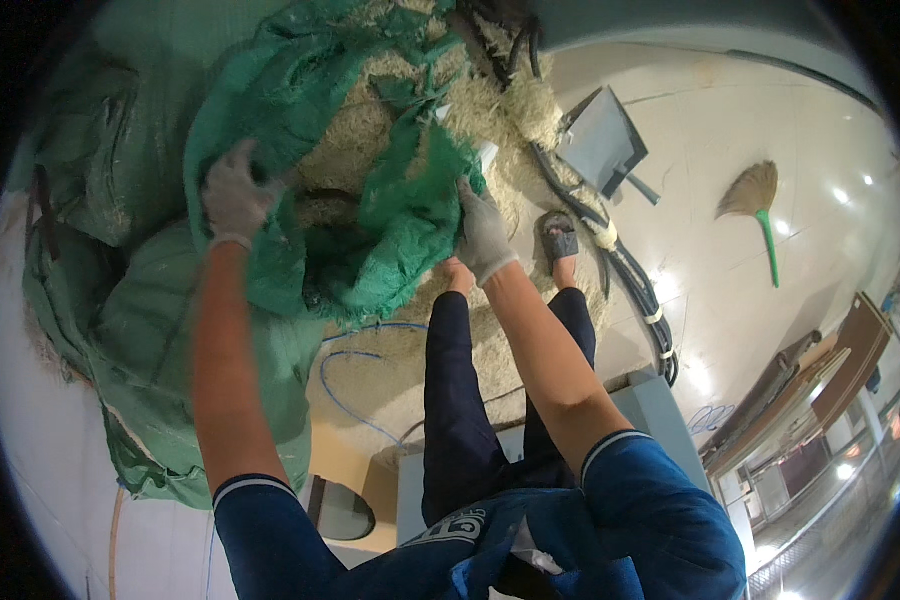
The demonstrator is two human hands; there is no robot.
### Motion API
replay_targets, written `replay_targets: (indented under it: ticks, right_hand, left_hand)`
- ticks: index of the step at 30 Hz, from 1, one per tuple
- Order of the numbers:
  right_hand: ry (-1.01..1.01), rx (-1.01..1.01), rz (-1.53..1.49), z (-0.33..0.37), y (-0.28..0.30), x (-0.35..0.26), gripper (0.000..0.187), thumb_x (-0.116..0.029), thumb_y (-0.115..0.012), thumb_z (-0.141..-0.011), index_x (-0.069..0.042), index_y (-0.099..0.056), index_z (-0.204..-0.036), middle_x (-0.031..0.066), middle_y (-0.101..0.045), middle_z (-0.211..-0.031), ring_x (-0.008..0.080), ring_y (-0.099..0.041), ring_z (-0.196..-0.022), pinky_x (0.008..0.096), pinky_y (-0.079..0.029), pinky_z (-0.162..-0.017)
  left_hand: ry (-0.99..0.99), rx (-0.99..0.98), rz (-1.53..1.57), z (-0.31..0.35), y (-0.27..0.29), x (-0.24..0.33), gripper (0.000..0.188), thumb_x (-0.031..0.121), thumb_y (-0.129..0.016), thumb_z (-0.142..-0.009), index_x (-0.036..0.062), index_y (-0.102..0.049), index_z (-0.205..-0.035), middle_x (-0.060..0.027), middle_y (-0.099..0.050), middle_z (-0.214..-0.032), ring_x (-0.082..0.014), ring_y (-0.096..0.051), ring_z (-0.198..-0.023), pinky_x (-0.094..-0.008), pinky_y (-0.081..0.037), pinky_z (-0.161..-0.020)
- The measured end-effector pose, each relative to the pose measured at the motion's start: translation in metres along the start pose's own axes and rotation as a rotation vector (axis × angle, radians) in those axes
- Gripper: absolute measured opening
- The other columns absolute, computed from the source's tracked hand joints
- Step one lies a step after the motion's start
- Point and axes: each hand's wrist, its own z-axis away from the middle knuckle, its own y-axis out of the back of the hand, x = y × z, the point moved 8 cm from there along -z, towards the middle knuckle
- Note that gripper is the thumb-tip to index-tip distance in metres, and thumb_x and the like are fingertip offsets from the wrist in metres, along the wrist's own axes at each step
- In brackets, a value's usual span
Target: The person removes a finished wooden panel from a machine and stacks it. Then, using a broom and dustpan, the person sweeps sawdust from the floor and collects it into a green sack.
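Nearest my remote view, dark-trousered legs (455, 400) stand among scattered pale shavings (500, 350), a thin blue hose (328, 388) curling to their left. Just ahead and left of them sits a gaping green sack (410, 215), partly filled with more shavings, a gloved hand on either side. I see the right hand (485, 235) gripping the sack's edge; the left hand (238, 195) rests against the opposite side, thumb apart from the fingers, though whether it pinches any cloth I cannot tell. I judge spilling the chief risk: should the right hand's hold slip, the limp edge could fold and let shavings pour onto the floor (690, 110). Loose shavings could also turn slippery underfoot, and a careless step could catch the hose or the black cable bundle (628, 268) at right. Farther out, a grey dustpan (602, 145) lies beside the cables, a green-handled broom (765, 225) beyond.
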Motion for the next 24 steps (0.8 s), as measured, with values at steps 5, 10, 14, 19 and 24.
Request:
replay_targets:
  ticks: [5, 10, 14, 19, 24]
  right_hand:
    - [-0.109, -0.064, 0.635, 0.083, -0.072, -0.028, 0.049, -0.035, -0.064, -0.093, 0.001, -0.053, -0.124, 0.0092, -0.064, -0.112, 0.0168, -0.061, -0.097, 0.0325, -0.052, -0.083]
    - [-0.199, -0.665, 1.385, 0.185, -0.128, 0.037, 0.062, -0.048, -0.066, -0.086, 0.002, -0.057, -0.123, 0.0215, -0.065, -0.113, 0.0299, -0.063, -0.104, 0.0384, -0.049, -0.089]
    - [-0.179, -0.992, 1.775, 0.212, -0.110, 0.045, 0.055, -0.049, -0.062, -0.088, -0.001, -0.060, -0.114, 0.0217, -0.065, -0.103, 0.0345, -0.063, -0.100, 0.0417, -0.048, -0.087]
    - [0.179, -0.119, 1.418, 0.083, -0.065, -0.065, 0.049, -0.029, -0.067, -0.087, -0.013, -0.054, -0.131, 0.0034, -0.067, -0.107, 0.0232, -0.065, -0.095, 0.0341, -0.052, -0.082]
    - [0.071, -0.500, 1.548, 0.029, -0.127, -0.024, 0.058, -0.017, -0.066, -0.087, -0.002, -0.043, -0.139, 0.0155, -0.056, -0.130, 0.0303, -0.062, -0.106, 0.0393, -0.053, -0.087]
  left_hand:
    - [0.079, -0.268, 0.137, 0.056, 0.025, 0.035, 0.086, 0.050, -0.072, -0.078, 0.0020, -0.041, -0.141, -0.0194, -0.045, -0.143, -0.0374, -0.044, -0.130, -0.0414, -0.034, -0.110]
    - [0.188, -0.289, 1.316, 0.137, 0.025, 0.081, 0.087, 0.049, -0.075, -0.078, -0.0036, -0.041, -0.139, -0.0180, -0.051, -0.136, -0.0300, -0.050, -0.124, -0.0377, -0.038, -0.106]
    - [0.415, -0.244, 1.821, 0.202, 0.006, 0.103, 0.050, 0.023, -0.065, -0.085, -0.0047, -0.054, -0.126, -0.0148, -0.061, -0.118, -0.0269, -0.058, -0.109, -0.0361, -0.044, -0.098]
    - [0.459, -0.288, 1.859, 0.238, 0.011, 0.124, 0.024, 0.011, -0.055, -0.079, -0.0028, -0.065, -0.095, -0.0154, -0.066, -0.091, -0.0256, -0.062, -0.084, -0.0355, -0.048, -0.078]
    - [0.313, -0.234, 1.809, 0.240, 0.051, 0.150, 0.023, 0.010, -0.057, -0.081, -0.0001, -0.064, -0.100, -0.0183, -0.065, -0.092, -0.0314, -0.061, -0.085, -0.0378, -0.047, -0.079]
